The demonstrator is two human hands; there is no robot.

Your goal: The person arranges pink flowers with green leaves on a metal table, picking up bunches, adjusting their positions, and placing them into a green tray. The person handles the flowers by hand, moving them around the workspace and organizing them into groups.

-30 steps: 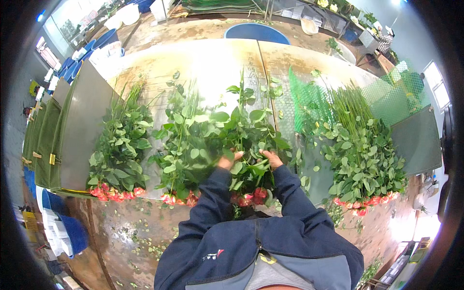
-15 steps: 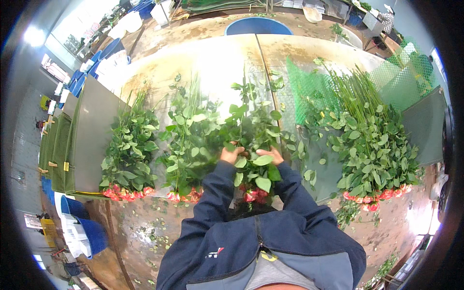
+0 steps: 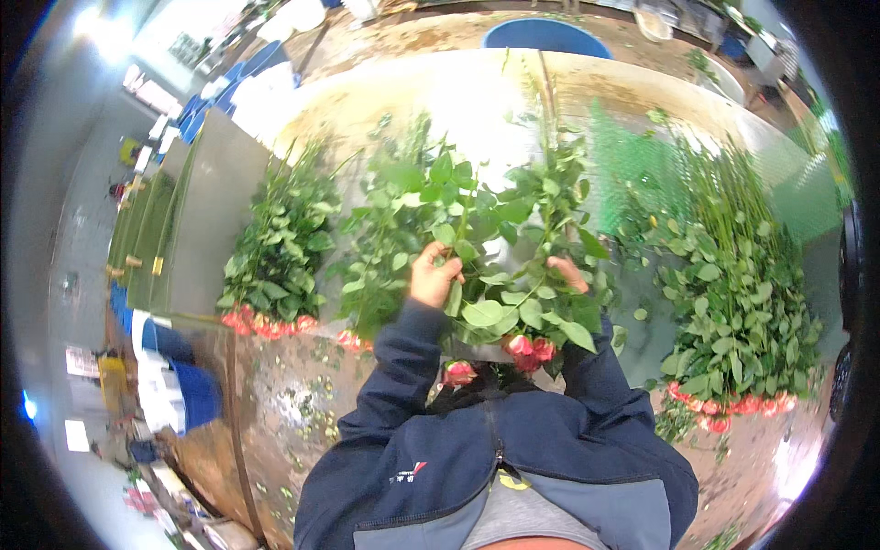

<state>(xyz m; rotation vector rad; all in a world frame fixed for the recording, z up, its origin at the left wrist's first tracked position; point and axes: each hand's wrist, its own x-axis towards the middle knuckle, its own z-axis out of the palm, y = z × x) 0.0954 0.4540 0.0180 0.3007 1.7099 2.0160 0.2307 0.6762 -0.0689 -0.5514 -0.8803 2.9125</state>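
Observation:
My left hand (image 3: pixel 434 275) is closed round the leafy stem of a rose, whose pink-red bloom (image 3: pixel 458 373) hangs towards my chest. To its right, my right hand (image 3: pixel 568 273) is closed among the stems of a few roses; leaves cover part of its fingers. Their pink-red blooms (image 3: pixel 527 350) sit below that hand, near my jacket. Just left of my left hand lies a pile of leafy roses (image 3: pixel 376 238) on the table, its blooms partly behind my sleeve.
Another rose bunch (image 3: pixel 280 238) lies at the left beside an upright grey board (image 3: pixel 215 211). At the right, a bigger bunch (image 3: pixel 738 302) rests near green netting (image 3: pixel 632 165). Blue tubs stand beyond the table (image 3: pixel 394 78) and at lower left (image 3: pixel 192 394). Cut leaves litter the floor.
My hands have moved apart, the left one raising a single rose away from those at my right hand. The whole view has swung, so the surroundings sit further right.

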